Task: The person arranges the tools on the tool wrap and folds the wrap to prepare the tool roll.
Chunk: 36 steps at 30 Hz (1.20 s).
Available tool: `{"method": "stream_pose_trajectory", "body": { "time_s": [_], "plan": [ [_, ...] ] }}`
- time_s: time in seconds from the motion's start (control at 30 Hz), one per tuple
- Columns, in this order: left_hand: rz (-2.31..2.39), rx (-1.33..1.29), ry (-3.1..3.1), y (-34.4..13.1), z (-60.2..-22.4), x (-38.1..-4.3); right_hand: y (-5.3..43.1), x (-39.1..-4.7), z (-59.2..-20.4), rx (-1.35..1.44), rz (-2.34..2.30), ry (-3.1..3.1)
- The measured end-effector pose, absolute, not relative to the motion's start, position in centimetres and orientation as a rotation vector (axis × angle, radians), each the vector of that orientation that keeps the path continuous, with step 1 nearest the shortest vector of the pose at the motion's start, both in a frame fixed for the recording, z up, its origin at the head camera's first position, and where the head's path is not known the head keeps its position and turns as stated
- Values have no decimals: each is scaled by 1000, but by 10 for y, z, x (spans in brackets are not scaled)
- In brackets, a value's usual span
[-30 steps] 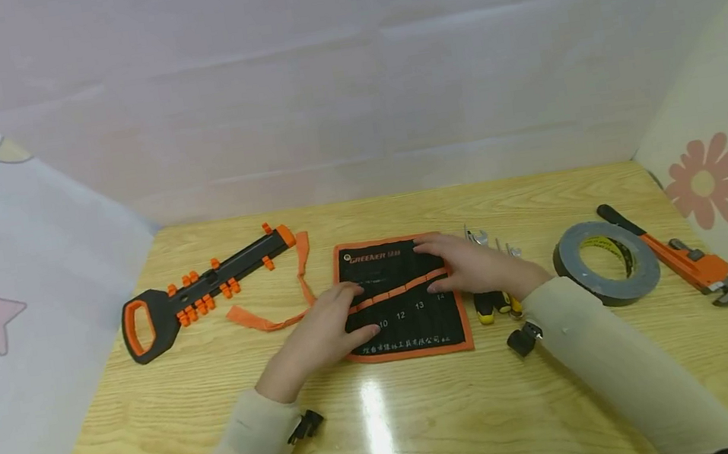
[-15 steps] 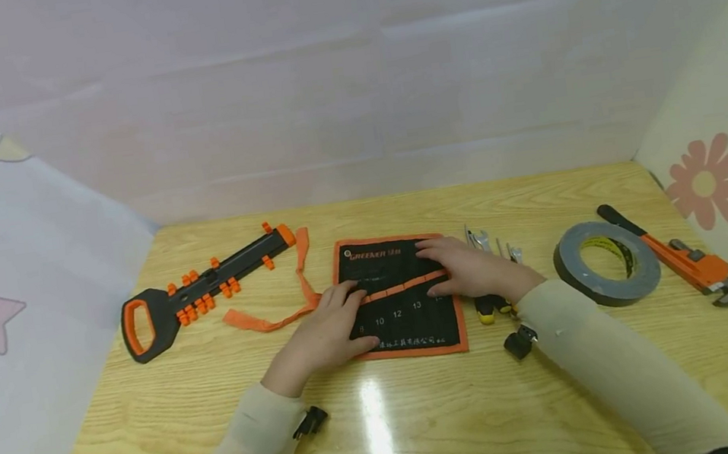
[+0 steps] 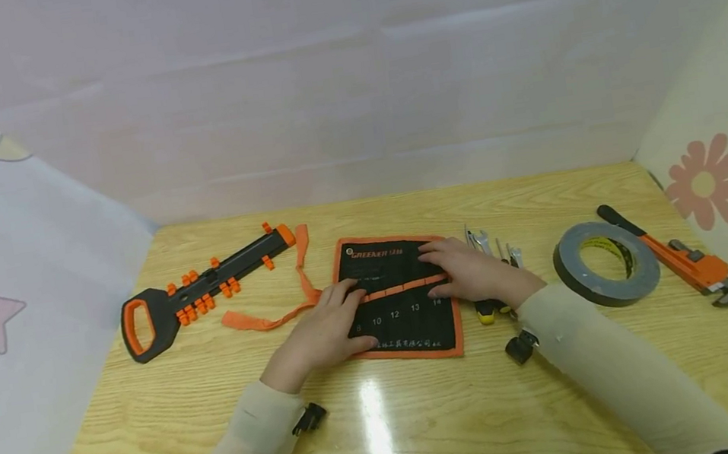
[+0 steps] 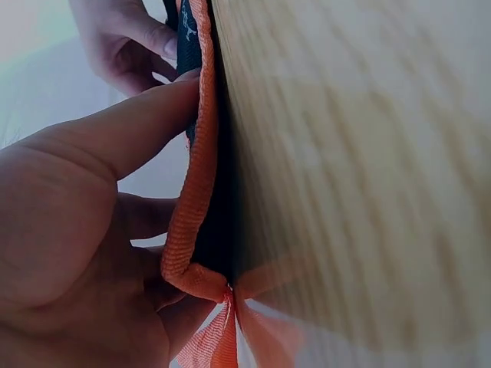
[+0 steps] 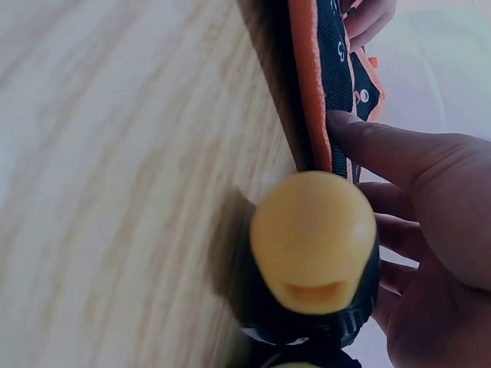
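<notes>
A black tool pouch (image 3: 404, 320) with orange edging and numbered pockets lies on the table, orange tie straps (image 3: 273, 323) trailing from its left side. My left hand (image 3: 323, 332) rests on the pouch's left part, fingers spread and thumb near the lower edge. In the left wrist view the thumb (image 4: 146, 123) presses on the cloth just inside the orange border (image 4: 201, 161). On the right part rests my right hand (image 3: 469, 270), its thumb (image 5: 383, 149) touching the pouch in the right wrist view. Neither hand has its fingers curled round anything.
Right of the pouch, partly under my right wrist, lie screwdrivers (image 3: 485, 312) with yellow-and-black handles and wrenches (image 3: 480, 238). A grey tape roll (image 3: 577, 272) and an orange pipe wrench (image 3: 693, 264) lie farther right. A black-and-orange rack with a handle (image 3: 206, 284) lies left.
The pouch has shifted slightly left and turned a little, its lower right corner swinging left. My left hand has moved a little with it; the right hand has stayed nearly in place.
</notes>
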<state>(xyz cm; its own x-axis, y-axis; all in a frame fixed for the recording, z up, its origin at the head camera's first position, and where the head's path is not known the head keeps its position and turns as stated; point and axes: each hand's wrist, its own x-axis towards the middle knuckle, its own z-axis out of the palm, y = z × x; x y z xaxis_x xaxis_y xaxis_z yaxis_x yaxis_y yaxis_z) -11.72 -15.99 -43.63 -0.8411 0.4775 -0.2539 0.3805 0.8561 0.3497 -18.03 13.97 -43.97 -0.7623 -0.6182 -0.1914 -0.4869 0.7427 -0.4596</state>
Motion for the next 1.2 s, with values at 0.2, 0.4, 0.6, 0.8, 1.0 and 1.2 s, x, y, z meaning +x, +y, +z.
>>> {"method": "stream_pose_trajectory", "body": {
  "time_s": [0.2, 0.4, 0.6, 0.8, 1.0, 1.2],
  "plan": [
    [420, 666, 2687, -160, -435, -121, 142, -175, -438, -863, -540, 2633],
    [414, 649, 2690, -161, -435, -124, 143, -167, -437, -872, -531, 2641],
    [415, 655, 2687, -161, -435, -131, 145, -158, -437, -873, -539, 2657],
    [455, 656, 2662, -161, -435, -139, 145, -151, -436, -855, -548, 2655],
    [436, 685, 2661, -161, -434, -143, 145, -142, -435, -845, -554, 2673],
    [444, 708, 2641, -162, -436, -147, 144, -137, -435, -846, -552, 2699]
  ]
}}
